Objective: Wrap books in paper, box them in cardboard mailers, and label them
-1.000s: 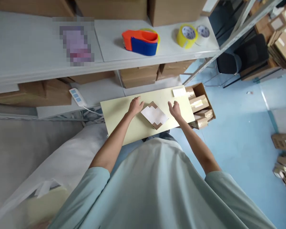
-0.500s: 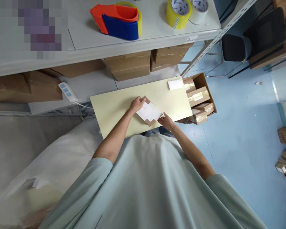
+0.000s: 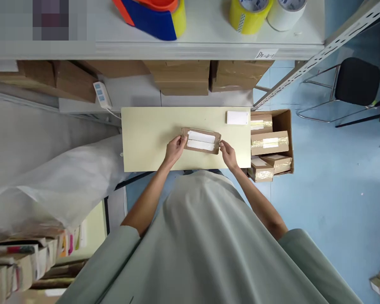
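Observation:
A small brown cardboard box (image 3: 201,141) with two white labels on top lies lengthwise on the pale yellow board (image 3: 145,135). My left hand (image 3: 175,148) grips the box's left end with curled fingers. At the box's right end, my right hand (image 3: 228,153) pinches its corner. A white card (image 3: 237,118) lies at the board's far right corner.
An open carton (image 3: 283,122) with several taped small boxes stands on the blue floor right of the board. Above, a shelf (image 3: 209,44) holds a red-blue tape dispenser (image 3: 152,14) and two tape rolls (image 3: 250,14). A black chair (image 3: 356,82) stands far right. Books (image 3: 25,261) lie lower left.
The box has been turned from a diagonal position to lie square with the board. My right hand moved from the near corner to its right end. The camera shifted downward.

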Motion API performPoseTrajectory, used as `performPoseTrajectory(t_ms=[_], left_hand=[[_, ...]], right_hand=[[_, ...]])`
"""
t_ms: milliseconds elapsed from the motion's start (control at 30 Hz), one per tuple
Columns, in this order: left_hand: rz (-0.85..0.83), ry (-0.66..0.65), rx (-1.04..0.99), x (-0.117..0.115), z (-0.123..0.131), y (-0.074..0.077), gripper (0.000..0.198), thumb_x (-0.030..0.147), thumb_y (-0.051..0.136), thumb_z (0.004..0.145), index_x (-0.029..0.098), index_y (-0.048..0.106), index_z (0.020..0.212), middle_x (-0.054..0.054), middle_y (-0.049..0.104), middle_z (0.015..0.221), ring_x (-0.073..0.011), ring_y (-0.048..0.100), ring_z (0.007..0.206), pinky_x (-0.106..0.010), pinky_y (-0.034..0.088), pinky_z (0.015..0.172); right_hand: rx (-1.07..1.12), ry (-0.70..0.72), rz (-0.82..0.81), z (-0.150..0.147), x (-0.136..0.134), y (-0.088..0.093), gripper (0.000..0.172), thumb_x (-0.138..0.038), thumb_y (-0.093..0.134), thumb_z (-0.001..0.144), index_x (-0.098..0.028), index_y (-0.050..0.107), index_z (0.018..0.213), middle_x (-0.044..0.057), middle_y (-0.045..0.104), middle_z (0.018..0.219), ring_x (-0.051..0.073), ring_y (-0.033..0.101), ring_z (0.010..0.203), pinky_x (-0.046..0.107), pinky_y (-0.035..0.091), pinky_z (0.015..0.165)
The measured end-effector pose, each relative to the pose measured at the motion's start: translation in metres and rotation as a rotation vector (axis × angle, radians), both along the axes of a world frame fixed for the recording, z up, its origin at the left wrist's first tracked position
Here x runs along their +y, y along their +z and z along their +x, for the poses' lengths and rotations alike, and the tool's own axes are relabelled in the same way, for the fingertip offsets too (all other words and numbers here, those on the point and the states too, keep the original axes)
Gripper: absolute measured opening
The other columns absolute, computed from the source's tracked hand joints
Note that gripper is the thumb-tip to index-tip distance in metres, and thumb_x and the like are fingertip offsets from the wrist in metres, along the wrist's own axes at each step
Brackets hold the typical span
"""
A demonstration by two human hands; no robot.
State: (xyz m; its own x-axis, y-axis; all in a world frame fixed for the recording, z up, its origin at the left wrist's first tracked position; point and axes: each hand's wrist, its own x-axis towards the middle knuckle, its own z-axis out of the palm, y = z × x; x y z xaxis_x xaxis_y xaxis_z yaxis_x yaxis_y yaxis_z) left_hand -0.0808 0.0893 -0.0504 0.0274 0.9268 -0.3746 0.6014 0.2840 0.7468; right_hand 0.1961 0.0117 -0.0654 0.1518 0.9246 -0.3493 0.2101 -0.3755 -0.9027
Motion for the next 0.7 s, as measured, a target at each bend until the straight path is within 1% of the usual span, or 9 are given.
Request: performPoseTrajectory(t_ms=[67,133,267,300,400,467,567,633,700], left_hand=[[-0.018,0.013,0.025,-0.014,0.013,-0.003,0.041,0.058,0.053,0.109,0.024,0.064,0.090,-0.003,0.069,0.081,-0.0210,0.064,0.082,-0.030,0.046,0.076],[-0.046,0.021,0.072,-0.022,0.023,-0.005,0.038,0.056,0.054,0.109,0.025,0.061,0.088,-0.002,0.066,0.079,-0.0205,0.063,0.080,-0.030,0.044,0.075],[-0.105,0.021,0.198,-0.019,0.035,-0.008,0.038,0.058,0.059,0.109,0.025,0.062,0.090,-0.005,0.070,0.083,-0.0250,0.068,0.088,-0.031,0.046,0.080],[-0.121,0.019,0.236,-0.016,0.038,-0.008,0.039,0.059,0.060,0.109,0.025,0.063,0.090,-0.007,0.072,0.085,-0.0273,0.070,0.091,-0.033,0.047,0.081],[-0.186,0.007,0.339,-0.006,0.044,-0.011,0.044,0.065,0.062,0.108,0.024,0.066,0.092,-0.013,0.077,0.094,-0.0345,0.075,0.100,-0.037,0.050,0.085],[-0.223,0.004,0.381,-0.002,0.050,-0.013,0.048,0.070,0.065,0.104,0.023,0.068,0.096,-0.016,0.080,0.102,-0.0381,0.076,0.107,-0.039,0.053,0.088],[-0.237,0.023,0.399,0.000,0.056,-0.018,0.059,0.078,0.075,0.094,0.021,0.071,0.107,-0.019,0.082,0.113,-0.0410,0.077,0.117,-0.040,0.055,0.092],[-0.238,0.031,0.401,0.000,0.058,-0.022,0.064,0.080,0.080,0.089,0.020,0.072,0.110,-0.021,0.083,0.114,-0.0418,0.077,0.118,-0.040,0.056,0.093],[-0.231,0.022,0.405,0.001,0.056,-0.026,0.062,0.079,0.080,0.089,0.020,0.073,0.107,-0.021,0.083,0.111,-0.0421,0.077,0.116,-0.040,0.056,0.092]], right_hand=[[-0.079,0.053,0.003,0.018,0.008,-0.004,0.074,-0.086,0.038,0.108,-0.024,0.078,0.115,0.009,0.082,0.112,0.030,0.075,0.111,0.045,0.062,0.102],[-0.160,0.100,0.012,0.030,0.016,-0.008,0.075,-0.084,0.031,0.111,-0.024,0.077,0.108,0.010,0.081,0.105,0.031,0.074,0.106,0.044,0.061,0.098],[-0.367,0.177,0.036,0.033,0.031,-0.016,0.068,-0.069,0.028,0.118,-0.020,0.075,0.121,0.019,0.080,0.125,0.032,0.076,0.109,0.043,0.059,0.098],[-0.423,0.207,0.013,0.030,0.034,-0.018,0.064,-0.064,0.029,0.119,-0.019,0.074,0.122,0.020,0.079,0.127,0.032,0.077,0.106,0.042,0.058,0.096],[-0.582,0.290,-0.105,0.015,0.038,-0.017,0.052,-0.054,0.032,0.122,-0.018,0.070,0.122,0.020,0.081,0.119,0.033,0.079,0.098,0.041,0.057,0.091],[-0.667,0.305,-0.181,0.003,0.039,-0.014,0.049,-0.057,0.038,0.121,-0.017,0.067,0.126,0.020,0.082,0.114,0.034,0.080,0.097,0.042,0.057,0.089],[-0.730,0.287,-0.245,-0.010,0.040,-0.009,0.058,-0.072,0.052,0.114,-0.018,0.062,0.133,0.020,0.083,0.113,0.037,0.080,0.098,0.041,0.056,0.088],[-0.742,0.264,-0.271,-0.013,0.041,-0.008,0.063,-0.078,0.056,0.109,-0.019,0.062,0.131,0.020,0.083,0.110,0.037,0.080,0.098,0.039,0.055,0.086],[-0.739,0.249,-0.277,-0.011,0.042,-0.007,0.060,-0.077,0.054,0.111,-0.020,0.065,0.126,0.019,0.084,0.107,0.035,0.079,0.094,0.036,0.052,0.083]])
